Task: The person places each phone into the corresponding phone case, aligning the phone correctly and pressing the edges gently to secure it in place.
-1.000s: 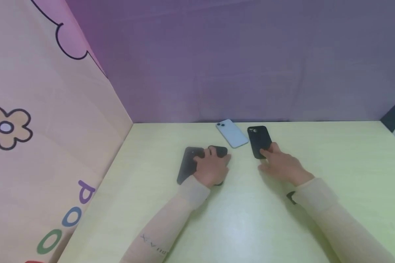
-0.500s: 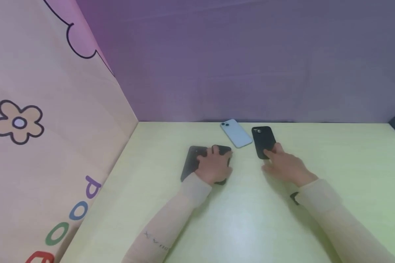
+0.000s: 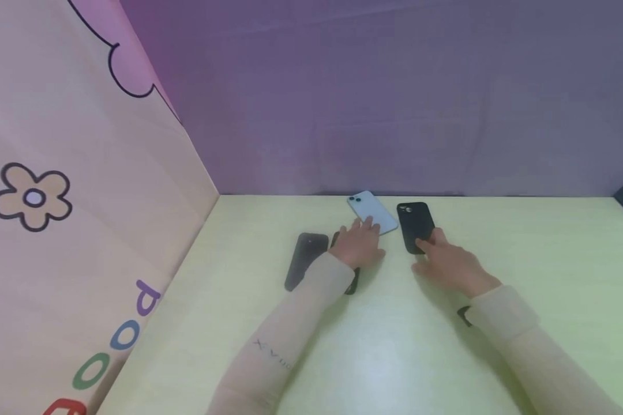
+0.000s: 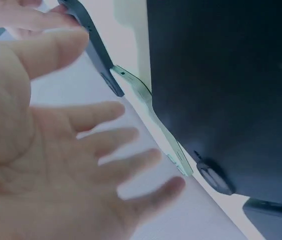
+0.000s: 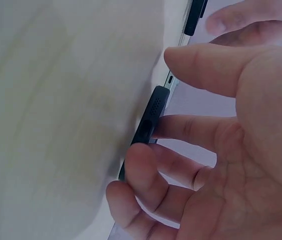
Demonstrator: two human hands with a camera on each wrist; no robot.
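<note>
Thumb apart, the right hand [image 3: 453, 266] rests its fingers on the black phone's [image 3: 413, 218] near end, the left hand [image 3: 358, 244] is spread wide over the pale phone [image 3: 370, 207], and both phones, lying on the table [image 3: 394, 340], look light, stiff and slippery, best held by their long edges.

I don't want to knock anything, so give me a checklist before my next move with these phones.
1. Light blue phone lies back up: ok.
2. Right hand touches black phone: ok.
3. Those two phones parallel: not ok, angled differently.
4. Left hand touching the pale one: cannot tell.
5. Leftmost phone fully visible: not ok, sleeve covers part.
6. Remaining phone lies back up: cannot tell, mostly hidden.
</note>
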